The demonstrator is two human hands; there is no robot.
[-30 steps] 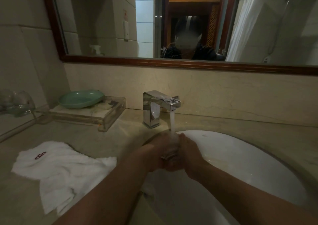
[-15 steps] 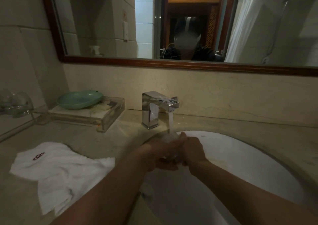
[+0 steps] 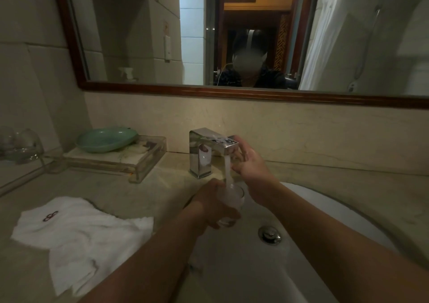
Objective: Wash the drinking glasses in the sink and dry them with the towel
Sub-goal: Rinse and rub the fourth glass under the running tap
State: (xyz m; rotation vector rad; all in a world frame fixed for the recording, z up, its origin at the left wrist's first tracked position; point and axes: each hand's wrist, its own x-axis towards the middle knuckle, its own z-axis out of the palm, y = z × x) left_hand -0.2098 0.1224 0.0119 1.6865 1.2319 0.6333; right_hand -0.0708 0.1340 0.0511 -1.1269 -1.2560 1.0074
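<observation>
My left hand [image 3: 210,204] grips a clear drinking glass [image 3: 233,200] upright over the white sink [image 3: 348,223], under the running stream from the chrome faucet [image 3: 204,150]. The glass is full of foaming water. My right hand [image 3: 249,163] is raised beside the faucet's spout, fingers apart, its fingertips at the front end of the faucet top. A white towel [image 3: 81,235] with a small dark logo lies crumpled on the counter to the left. More clear glasses [image 3: 21,145] stand at the far left edge.
A green dish [image 3: 105,139] rests on a clear tray [image 3: 139,161] left of the faucet. The sink drain plug [image 3: 269,234] lies below my hands. A wood-framed mirror [image 3: 232,92] spans the wall behind.
My right hand has left the glass and risen to the faucet's spout end. The glass, earlier covered by both hands, now stands upright in my left hand under the stream.
</observation>
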